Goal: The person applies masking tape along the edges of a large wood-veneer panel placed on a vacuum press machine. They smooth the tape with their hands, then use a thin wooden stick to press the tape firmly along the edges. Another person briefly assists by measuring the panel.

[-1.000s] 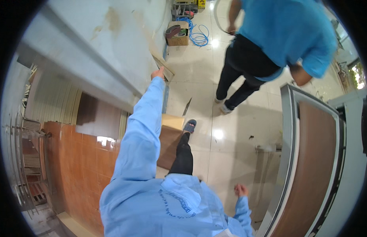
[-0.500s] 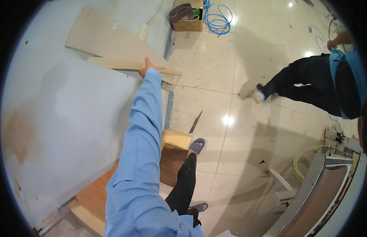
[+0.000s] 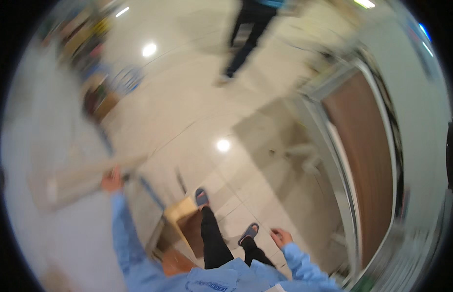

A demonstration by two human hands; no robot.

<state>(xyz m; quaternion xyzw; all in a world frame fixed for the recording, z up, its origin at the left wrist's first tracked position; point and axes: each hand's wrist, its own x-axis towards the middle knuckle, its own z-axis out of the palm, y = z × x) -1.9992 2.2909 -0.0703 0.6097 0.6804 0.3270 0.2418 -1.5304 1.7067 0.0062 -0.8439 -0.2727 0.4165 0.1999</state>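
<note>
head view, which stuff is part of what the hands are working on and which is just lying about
In hand:
- left hand on the end of a pale board
- large grey-white panel beneath it

Lying about:
- right hand, free by the hip
- wooden block by the feet
- brown panel in a metal frame
- cardboard box, blurred
- another person's legs

Pale tiled floor (image 3: 265, 121), another person's dark legs (image 3: 243, 44), brown framed panel (image 3: 368, 160), blurred cardboard box (image 3: 97, 102)

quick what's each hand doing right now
Left hand: grips the end of a long pale wooden board.
Right hand: holds nothing, fingers loosely curled.
</note>
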